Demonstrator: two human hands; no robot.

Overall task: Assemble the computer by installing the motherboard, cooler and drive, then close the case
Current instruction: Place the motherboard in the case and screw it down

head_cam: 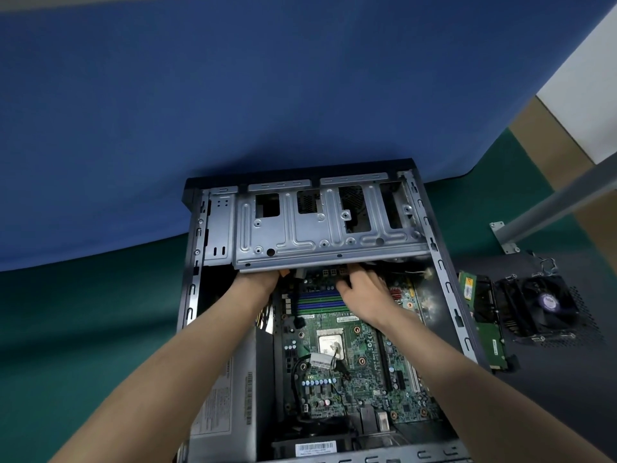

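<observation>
Looking down into an open computer case [190,295] that lies on its side in the lower middle of the frame. The green motherboard [350,372] lies flat inside it, with a bare processor socket [330,344] at its centre.

Two forearms reach up from the bottom edge to the far end of the board. The left hand [258,282] goes under the lip of a grey metal drive cage [327,228]. Its fingers are hidden, so its grip cannot be told. The right hand [364,289] lies over the board just right of the memory slots, fingers bent, tips under the cage. Whether its grip has anything in it cannot be told either.

The step in hand appears to be settling the board, or a connection at its far edge, beneath the cage. The next move probably calls for the board to sit square and fixed, then for the cooler to be lined up over the socket.

The cooler [537,305], a black fan, waits at the right of the frame on a dark perforated panel [589,324]. The drive [494,349], green circuit side up, lies between the cooler and the case wall. A green memory stick [467,285] sits just above the drive.

The worktop [83,329] is dark green. Blue cloth [233,95] fills the upper half of the frame. At the upper right a grey metal bar [554,208] slants down to a bracket, with a brown strip and a white surface beyond it.
</observation>
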